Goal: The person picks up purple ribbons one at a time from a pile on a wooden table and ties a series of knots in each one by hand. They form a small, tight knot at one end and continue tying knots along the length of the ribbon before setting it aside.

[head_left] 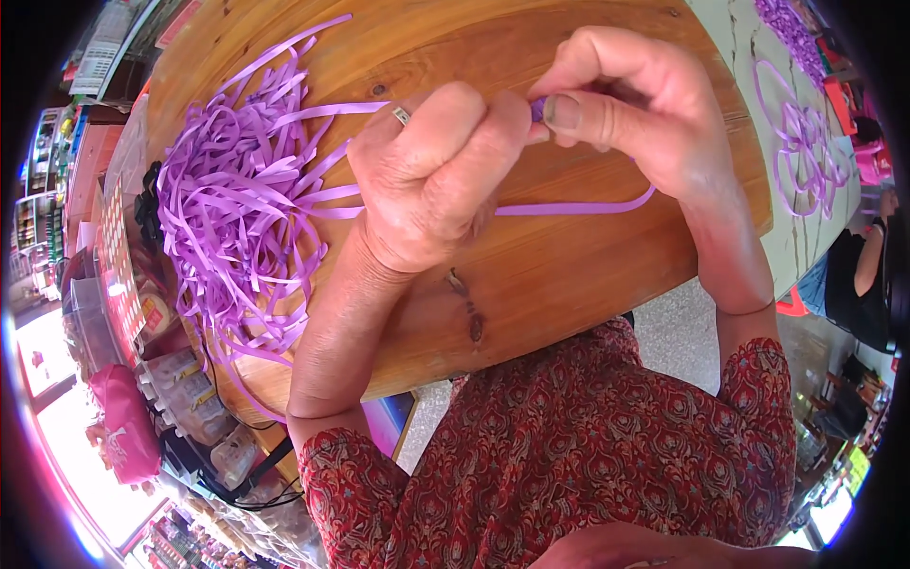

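Both hands meet above the wooden table (569,256), fingertips close together. My left hand (436,171), with a ring on one finger, is closed on purple ribbon. A small dark purple piece (538,108) shows between the two hands; its form is mostly covered by fingers. My right hand (635,109) pinches at that piece with thumb and index finger. From the left hand, strands of purple ribbon (332,109) run left to a big tangled heap (237,209). Another length of ribbon (578,207) lies on the wood below the hands and curves up at the right.
Right of the wooden top, a pale surface (735,28) carries loops of purple ribbon (806,156) and a purple pile (791,38). A pink bag (125,424) and packaged goods (185,384) stand at the left. A person in dark clothes (853,284) is at the far right.
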A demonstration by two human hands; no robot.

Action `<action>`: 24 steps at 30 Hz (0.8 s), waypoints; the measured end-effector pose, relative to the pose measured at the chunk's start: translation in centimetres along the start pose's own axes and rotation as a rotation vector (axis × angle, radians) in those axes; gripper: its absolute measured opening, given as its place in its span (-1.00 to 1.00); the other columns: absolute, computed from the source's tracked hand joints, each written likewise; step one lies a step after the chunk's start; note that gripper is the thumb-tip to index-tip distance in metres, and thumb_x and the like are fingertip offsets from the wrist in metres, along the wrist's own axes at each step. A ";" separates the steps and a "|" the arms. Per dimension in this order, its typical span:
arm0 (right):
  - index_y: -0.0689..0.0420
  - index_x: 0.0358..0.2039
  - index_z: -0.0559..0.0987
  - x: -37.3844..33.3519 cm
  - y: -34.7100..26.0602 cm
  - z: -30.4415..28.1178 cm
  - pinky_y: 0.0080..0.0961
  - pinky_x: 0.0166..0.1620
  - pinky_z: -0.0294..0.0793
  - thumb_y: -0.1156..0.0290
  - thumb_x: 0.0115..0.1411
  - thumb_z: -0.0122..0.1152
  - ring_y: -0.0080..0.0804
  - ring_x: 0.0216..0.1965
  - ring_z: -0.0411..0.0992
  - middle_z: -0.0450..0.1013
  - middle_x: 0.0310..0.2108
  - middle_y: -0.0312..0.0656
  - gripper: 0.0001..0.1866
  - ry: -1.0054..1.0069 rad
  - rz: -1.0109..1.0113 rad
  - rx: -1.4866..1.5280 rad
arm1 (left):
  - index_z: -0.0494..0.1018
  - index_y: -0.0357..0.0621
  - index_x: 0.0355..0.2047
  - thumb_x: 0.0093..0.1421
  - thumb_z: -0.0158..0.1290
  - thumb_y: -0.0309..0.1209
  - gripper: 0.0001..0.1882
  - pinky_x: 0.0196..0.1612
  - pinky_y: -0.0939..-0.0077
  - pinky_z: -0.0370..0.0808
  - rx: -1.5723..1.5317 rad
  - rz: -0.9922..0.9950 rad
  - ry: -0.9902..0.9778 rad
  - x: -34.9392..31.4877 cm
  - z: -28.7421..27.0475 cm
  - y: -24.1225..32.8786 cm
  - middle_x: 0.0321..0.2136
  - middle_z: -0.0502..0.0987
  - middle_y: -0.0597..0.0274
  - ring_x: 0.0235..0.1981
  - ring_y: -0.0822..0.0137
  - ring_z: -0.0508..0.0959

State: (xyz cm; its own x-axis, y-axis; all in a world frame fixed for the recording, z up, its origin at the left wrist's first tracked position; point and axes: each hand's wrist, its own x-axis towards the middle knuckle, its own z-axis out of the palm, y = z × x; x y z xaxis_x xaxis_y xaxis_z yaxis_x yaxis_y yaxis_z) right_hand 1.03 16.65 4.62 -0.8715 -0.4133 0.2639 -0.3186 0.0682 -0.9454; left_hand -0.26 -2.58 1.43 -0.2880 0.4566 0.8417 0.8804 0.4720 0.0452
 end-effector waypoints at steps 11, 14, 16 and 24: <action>0.28 -0.28 0.52 1.1 1.7 -1.0 -0.66 -0.21 0.35 0.65 0.09 0.11 -0.56 -0.29 0.36 0.43 -0.34 -0.22 -0.85 0.064 -0.143 0.101 | 0.46 -0.22 -0.39 0.00 0.18 -0.54 -0.85 -0.45 0.59 0.31 -0.533 -0.535 0.046 0.7 0.3 1.4 -0.59 0.35 0.27 -0.53 0.42 0.35; 0.28 -0.28 0.51 1.1 1.6 -1.0 -0.65 -0.19 0.35 0.68 0.09 0.10 -0.52 -0.24 0.36 0.43 -0.33 -0.20 -0.84 0.050 -0.176 0.156 | 0.46 -0.25 -0.39 0.10 0.10 -0.52 -0.92 -0.36 0.62 0.33 -0.721 -0.636 0.079 0.8 0.1 1.2 -0.51 0.41 0.24 -0.46 0.45 0.37; 0.28 -0.28 0.51 1.0 1.6 -0.9 -0.65 -0.19 0.34 0.69 0.09 0.09 -0.51 -0.23 0.36 0.43 -0.33 -0.19 -0.83 0.054 -0.199 0.177 | 0.46 -0.26 -0.38 0.15 0.05 -0.51 -0.93 -0.32 0.64 0.34 -0.807 -0.697 0.069 1.0 -0.2 1.4 -0.46 0.44 0.23 -0.43 0.46 0.38; 0.31 -0.31 0.53 6.4 5.0 -2.5 -0.57 -0.18 0.39 0.79 0.03 0.10 -0.41 -0.24 0.42 0.43 -0.31 -0.10 -0.81 -0.273 -1.271 0.095 | 0.46 -0.30 -0.30 0.20 0.00 -0.50 -0.88 -0.27 0.75 0.35 -1.116 -0.967 -0.001 1.9 -1.0 2.0 -0.43 0.50 0.32 -0.40 0.59 0.41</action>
State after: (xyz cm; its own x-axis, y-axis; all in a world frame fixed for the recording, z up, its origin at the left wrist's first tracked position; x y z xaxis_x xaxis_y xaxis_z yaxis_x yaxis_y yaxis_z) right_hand -7.10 16.64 2.09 0.1255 -0.3113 0.9420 -0.8219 -0.5644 -0.0770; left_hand 1.32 -1.59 3.66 -0.9190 0.3101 0.2434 0.1778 -0.2250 0.9580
